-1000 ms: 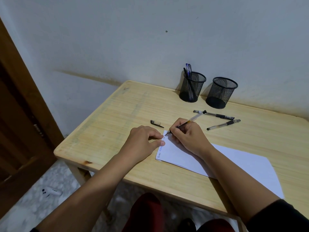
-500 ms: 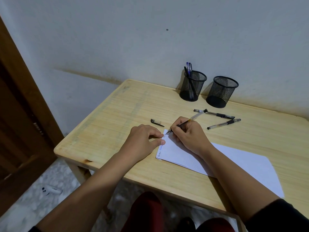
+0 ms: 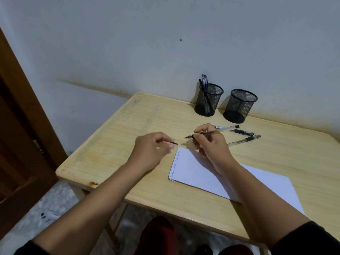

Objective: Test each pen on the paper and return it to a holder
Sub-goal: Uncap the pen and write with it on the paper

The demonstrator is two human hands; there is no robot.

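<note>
Pen in hand: the pen point(image 3: 202, 134) is held level, off the sheet, just beyond the far left corner of the paper point(image 3: 220, 173), bare tip pointing left toward the cap.
Right hand: the right hand point(image 3: 209, 144) has its fingers point(image 3: 199, 128) pinched around the barrel close behind the tip.
Cap: the cap point(image 3: 173, 143) sits at the left fingertips, just left of the paper's far corner.
Left hand: the left hand point(image 3: 152, 150) is curled with its fingers closing on the cap; I cannot tell whether it is lifted off the bench point(image 3: 128, 129).
Handling: the pen looks light, stiff and slick; I would grip the barrel near the tip while pushing the cap straight on, since the small cap could easily slip.
Paper: small scribbles run along its left edge.
Spare pens: two capped pens point(image 3: 242, 139) lie beyond the paper.
Holders: past those, the left holder point(image 3: 208, 100) has pens in it; the right holder point(image 3: 240, 105) looks empty.
</note>
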